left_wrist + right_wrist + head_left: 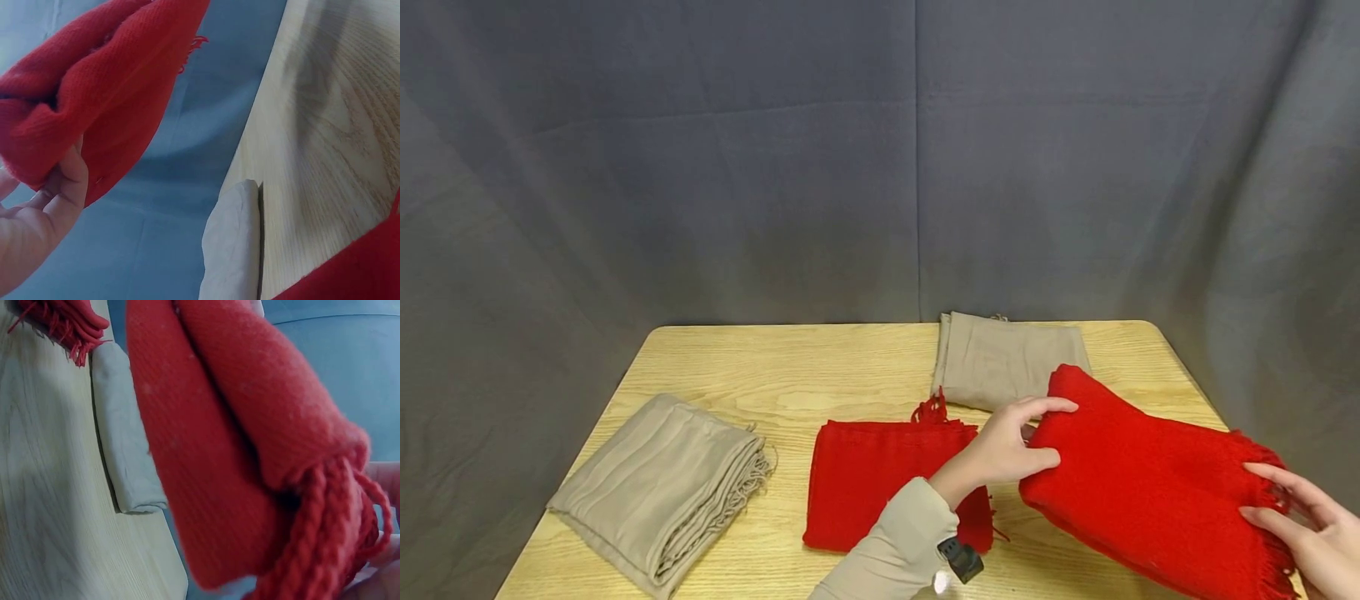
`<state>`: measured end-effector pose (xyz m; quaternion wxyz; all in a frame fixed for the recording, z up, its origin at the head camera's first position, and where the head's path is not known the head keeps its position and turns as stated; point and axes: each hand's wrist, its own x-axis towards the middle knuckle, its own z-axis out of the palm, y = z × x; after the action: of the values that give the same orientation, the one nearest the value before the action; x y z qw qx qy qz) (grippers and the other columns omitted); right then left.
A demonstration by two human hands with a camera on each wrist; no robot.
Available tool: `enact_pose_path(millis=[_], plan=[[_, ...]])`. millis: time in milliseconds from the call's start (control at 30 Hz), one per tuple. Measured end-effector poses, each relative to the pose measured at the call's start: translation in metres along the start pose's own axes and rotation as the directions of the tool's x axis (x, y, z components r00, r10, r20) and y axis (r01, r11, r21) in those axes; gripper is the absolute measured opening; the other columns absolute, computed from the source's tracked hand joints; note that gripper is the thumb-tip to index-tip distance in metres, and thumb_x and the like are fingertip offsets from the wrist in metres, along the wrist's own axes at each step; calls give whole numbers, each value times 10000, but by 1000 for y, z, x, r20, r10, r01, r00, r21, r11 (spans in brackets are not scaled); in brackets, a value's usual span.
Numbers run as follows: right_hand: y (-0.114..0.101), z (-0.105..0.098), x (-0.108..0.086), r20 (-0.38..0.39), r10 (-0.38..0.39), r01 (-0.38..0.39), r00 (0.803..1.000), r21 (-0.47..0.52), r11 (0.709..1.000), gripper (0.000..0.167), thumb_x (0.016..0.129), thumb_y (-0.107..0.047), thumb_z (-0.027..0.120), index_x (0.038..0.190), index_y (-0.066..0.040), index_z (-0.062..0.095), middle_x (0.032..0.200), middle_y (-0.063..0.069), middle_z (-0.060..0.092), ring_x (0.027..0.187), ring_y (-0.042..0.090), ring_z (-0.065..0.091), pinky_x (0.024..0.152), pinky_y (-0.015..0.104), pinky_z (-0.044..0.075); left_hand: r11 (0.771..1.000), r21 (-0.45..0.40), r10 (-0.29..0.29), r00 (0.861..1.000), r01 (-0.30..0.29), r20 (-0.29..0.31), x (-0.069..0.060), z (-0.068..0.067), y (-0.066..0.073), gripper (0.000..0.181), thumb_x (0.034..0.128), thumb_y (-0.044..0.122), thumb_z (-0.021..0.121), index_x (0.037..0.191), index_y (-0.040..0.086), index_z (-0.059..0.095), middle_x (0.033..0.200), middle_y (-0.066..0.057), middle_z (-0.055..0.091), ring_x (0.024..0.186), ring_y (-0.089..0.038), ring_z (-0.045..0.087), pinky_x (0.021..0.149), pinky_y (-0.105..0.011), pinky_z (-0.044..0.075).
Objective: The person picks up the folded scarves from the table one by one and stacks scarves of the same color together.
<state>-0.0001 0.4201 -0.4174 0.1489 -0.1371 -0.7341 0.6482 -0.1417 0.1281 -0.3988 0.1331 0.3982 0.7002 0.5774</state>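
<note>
A folded red scarf (1142,483) with a fringed end is held up above the right part of the table, between both hands. My left hand (1011,442) grips its left edge, thumb on the near side; in the left wrist view the fingers (70,181) curl under the folded layers. At the fringed end, my right hand (1311,525) pinches the scarf, and thick twisted fringe (325,531) hangs near that hand in the right wrist view. Beneath the left forearm lies a second folded red scarf (880,467), partly covered by the sleeve.
A folded beige fringed cloth (655,483) lies at the table's left side. Another folded beige cloth (1007,358) sits at the back right, partly behind the raised scarf. The wooden table (790,367) meets a grey curtain (775,208) at its back edge.
</note>
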Motion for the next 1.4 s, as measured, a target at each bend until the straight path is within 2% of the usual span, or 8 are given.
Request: enact_pose_path(millis=[167,533,767,900,1100,1233,1300,1400], plan=[[-3,8,-5,-22,-18,16,1000,-80,997,557,799,147,558,1101,-318,609,850,-190,503,792,-72,424,587,73,374,1000,20,-1,1000,1,0,-3,-3,1,496,766,-43,578,1229,130,535,1174,25,536,829,2,532,727,-142,456],[-14,17,-7,5,-5,5,1000,-91,996,534,812,119,568,1091,-334,616,821,-144,474,783,-13,389,540,128,379,1000,-2,-21,1000,21,-2,-9,-13,2,514,769,-53,569,1243,142,527,1181,30,527,806,-21,553,714,-169,471],[-16,19,-4,-2,71,-68,998,-280,957,507,841,19,592,1116,-407,568,831,-163,451,740,-14,425,544,166,428,999,16,-34,999,34,3,-15,-17,5,520,768,-40,572,1250,148,520,1177,34,526,794,-59,582,697,-173,475],[-17,21,-3,3,82,-78,997,-289,954,492,846,4,592,1136,-393,571,836,-146,438,755,-2,416,551,167,421,999,54,3,1000,-3,0,-16,-21,5,525,755,-47,571,1244,137,522,1176,20,530,777,-54,571,690,-162,471],[-16,22,0,-3,102,-96,995,-367,925,488,856,-23,588,1163,-399,533,846,-124,411,735,19,426,549,197,441,998,60,12,1000,-12,0,-19,-25,7,524,761,-47,572,1251,128,515,1218,13,513,783,-77,575,693,-165,472],[-17,25,0,2,98,-91,995,-354,931,490,853,-19,594,1154,-401,534,847,-117,406,721,25,432,541,200,444,997,68,25,1000,-24,-8,-22,-27,7,524,763,-47,572,1254,125,514,1235,16,506,807,-45,544,697,-166,470],[-18,27,-1,18,97,-88,995,-275,957,486,841,3,601,1146,-373,559,845,-103,415,708,35,449,532,208,453,996,78,35,999,-34,-14,-23,-28,7,523,759,-51,572,1250,121,517,1233,16,508,826,-32,520,696,-165,468],[-19,30,-2,40,113,-103,993,-194,976,475,835,10,609,1122,-366,577,847,-98,429,691,47,471,524,224,472,994,100,54,998,-52,-20,-25,-30,7,522,750,-56,570,1242,112,522,1228,7,515,843,-32,506,686,-158,465]])
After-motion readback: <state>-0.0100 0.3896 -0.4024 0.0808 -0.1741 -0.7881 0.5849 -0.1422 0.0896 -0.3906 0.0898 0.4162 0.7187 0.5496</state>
